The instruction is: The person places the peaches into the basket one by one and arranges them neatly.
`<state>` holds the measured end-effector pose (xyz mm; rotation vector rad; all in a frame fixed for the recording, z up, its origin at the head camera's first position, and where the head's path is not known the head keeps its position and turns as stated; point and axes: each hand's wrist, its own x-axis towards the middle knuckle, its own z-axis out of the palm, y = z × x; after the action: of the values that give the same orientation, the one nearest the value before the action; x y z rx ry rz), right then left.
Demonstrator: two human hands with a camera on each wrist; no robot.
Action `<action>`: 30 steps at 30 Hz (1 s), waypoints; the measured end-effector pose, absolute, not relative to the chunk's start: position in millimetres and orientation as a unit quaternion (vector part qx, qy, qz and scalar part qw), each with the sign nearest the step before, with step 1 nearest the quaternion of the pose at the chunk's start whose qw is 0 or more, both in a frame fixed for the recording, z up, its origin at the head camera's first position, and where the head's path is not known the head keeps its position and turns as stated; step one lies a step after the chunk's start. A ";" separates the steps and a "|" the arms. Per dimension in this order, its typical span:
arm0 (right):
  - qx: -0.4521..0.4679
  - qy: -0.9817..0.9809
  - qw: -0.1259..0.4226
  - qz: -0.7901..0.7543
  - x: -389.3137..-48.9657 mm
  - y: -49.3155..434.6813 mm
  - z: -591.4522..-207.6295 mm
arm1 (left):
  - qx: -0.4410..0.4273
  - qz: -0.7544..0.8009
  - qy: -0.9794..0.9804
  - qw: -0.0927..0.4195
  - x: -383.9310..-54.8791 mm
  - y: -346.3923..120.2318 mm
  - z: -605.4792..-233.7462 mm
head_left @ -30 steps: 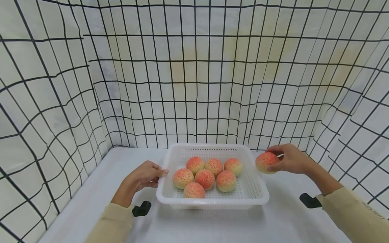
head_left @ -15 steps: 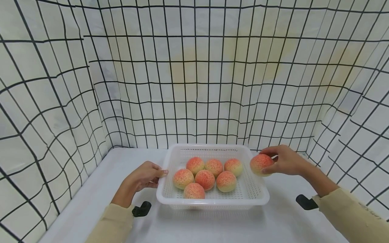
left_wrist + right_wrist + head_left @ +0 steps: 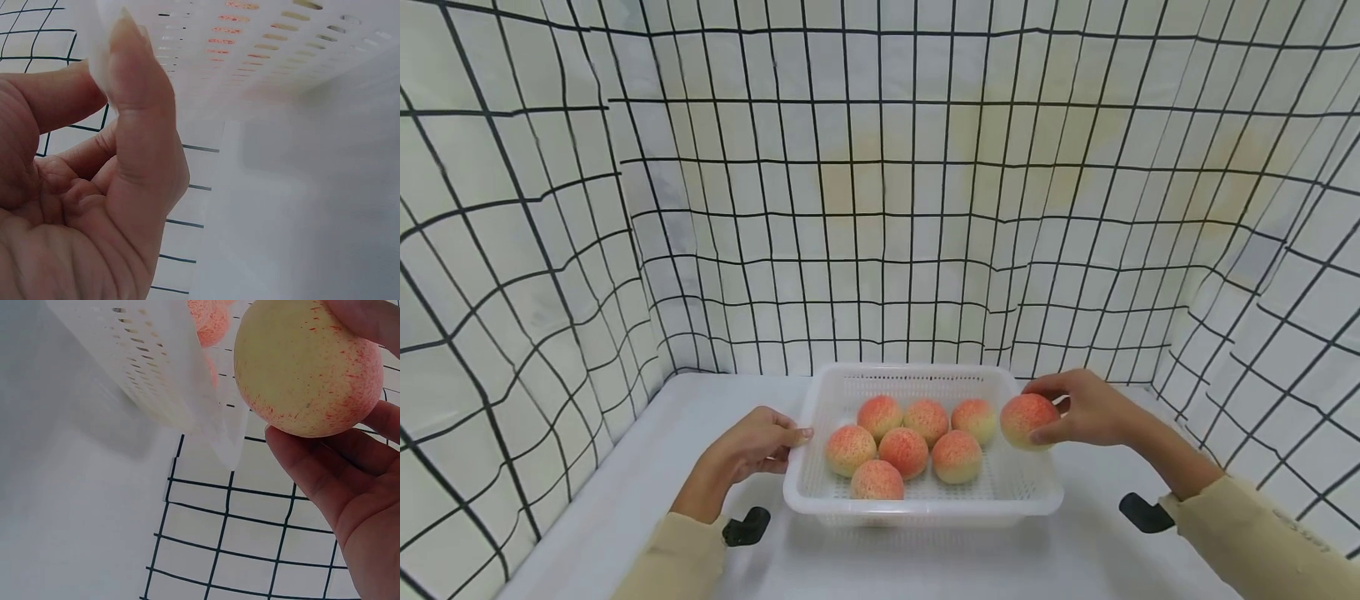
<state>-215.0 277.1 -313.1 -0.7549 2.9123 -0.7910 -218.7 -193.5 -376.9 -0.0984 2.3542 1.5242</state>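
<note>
A white perforated plastic basket (image 3: 925, 506) stands on the white table with several red-and-yellow peaches (image 3: 903, 452) in it. My left hand (image 3: 748, 446) pinches the basket's left rim between thumb and fingers; the left wrist view shows the thumb against the slotted wall (image 3: 206, 37). Over the basket's right rim, my right hand (image 3: 1086, 410) grips one more peach (image 3: 1025, 421) with thumb and fingers. In the right wrist view this peach (image 3: 300, 369) shows its pale yellow underside, close beside the basket wall (image 3: 144, 356).
White walls behind a black grid net (image 3: 910, 192) enclose the table at the back and both sides. The white tabletop (image 3: 715, 392) extends around the basket. A black device (image 3: 747, 527) sits at the left wrist, another (image 3: 1146, 512) at the right.
My right hand has carried the peach leftward, from beside the basket to over its right rim. The left hand keeps its hold on the basket. The head view has tilted up slightly.
</note>
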 end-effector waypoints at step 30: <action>-0.306 0.912 0.018 -0.271 -206.7 238.5 -319.2 | -0.044 0.532 0.830 0.159 -216.8 -193.6 -381.0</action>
<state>-206.7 238.5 -319.2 -0.9515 2.8326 -0.8425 -216.8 -193.6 -381.0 -0.1265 2.3733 1.5208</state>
